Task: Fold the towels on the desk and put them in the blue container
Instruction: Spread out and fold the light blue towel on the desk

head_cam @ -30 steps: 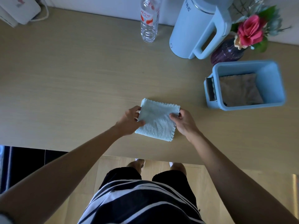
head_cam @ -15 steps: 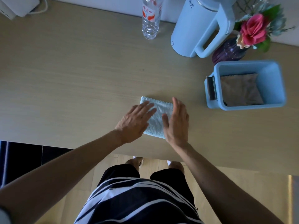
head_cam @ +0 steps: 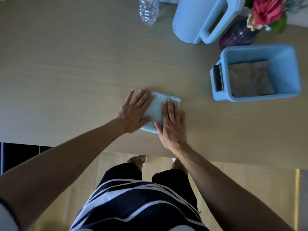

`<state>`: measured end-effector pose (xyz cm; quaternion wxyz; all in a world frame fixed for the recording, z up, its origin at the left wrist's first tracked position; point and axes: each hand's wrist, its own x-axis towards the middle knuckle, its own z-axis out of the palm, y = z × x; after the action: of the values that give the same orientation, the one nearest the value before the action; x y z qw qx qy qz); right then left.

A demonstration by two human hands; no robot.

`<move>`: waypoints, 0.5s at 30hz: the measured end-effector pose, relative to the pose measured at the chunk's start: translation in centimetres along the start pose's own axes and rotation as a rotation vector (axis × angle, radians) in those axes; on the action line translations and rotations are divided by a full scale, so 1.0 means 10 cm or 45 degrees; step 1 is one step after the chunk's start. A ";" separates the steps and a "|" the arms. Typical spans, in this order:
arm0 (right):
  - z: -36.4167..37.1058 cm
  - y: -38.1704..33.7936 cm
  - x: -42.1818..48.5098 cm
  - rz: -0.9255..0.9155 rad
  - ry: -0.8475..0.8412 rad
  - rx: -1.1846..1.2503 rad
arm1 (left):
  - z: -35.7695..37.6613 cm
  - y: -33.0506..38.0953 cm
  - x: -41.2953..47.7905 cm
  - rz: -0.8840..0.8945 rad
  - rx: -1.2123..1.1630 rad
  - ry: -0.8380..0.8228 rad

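Observation:
A folded light blue towel (head_cam: 156, 109) lies flat on the wooden desk (head_cam: 66, 72) near its front edge. My left hand (head_cam: 134, 113) presses flat on the towel's left side with straight fingers. My right hand (head_cam: 173, 124) lies flat on its right side, fingers straight, covering much of it. The blue container (head_cam: 283, 52) stands to the right on the desk, apart from both hands. A folded brownish-grey towel (head_cam: 250, 79) lies inside it.
At the back of the desk stand a clear plastic bottle (head_cam: 149, 10), a light blue jug (head_cam: 193, 19) with a handle, and a purple vase (head_cam: 236, 37) holding a pink flower (head_cam: 266, 9). The desk's front edge runs just below my hands.
A second ago both hands pinched the towel's edges; they then laid flat on it. Since half a second ago they have spread slightly apart while pressing it.

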<state>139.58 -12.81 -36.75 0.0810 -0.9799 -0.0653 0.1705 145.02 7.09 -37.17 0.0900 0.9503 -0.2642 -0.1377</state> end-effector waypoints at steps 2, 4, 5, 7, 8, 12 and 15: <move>-0.06 -0.04 0.00 0.031 -0.007 0.082 | -0.11 0.04 0.15 0.016 0.048 0.006; -0.12 -0.06 -0.04 0.101 0.058 0.234 | -0.23 0.10 0.32 0.068 0.050 -0.047; -0.15 -0.06 -0.08 0.139 0.105 0.302 | -0.29 0.14 0.39 0.083 0.047 -0.069; -0.20 -0.02 -0.15 0.180 0.175 0.385 | -0.40 0.19 0.51 0.060 0.073 -0.108; -0.21 0.01 -0.18 0.184 0.202 0.405 | -0.44 0.22 0.57 0.033 0.101 -0.141; -0.23 0.12 -0.21 0.196 0.260 0.469 | -0.61 0.35 0.73 -0.097 0.140 -0.283; -0.32 0.15 -0.19 0.184 0.288 0.589 | -0.73 0.40 0.72 -0.149 0.009 -0.351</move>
<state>139.09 -15.01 -33.50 0.2973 -0.9502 0.0548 0.0758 151.33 0.62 -30.86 0.0413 0.9365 -0.2186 -0.2712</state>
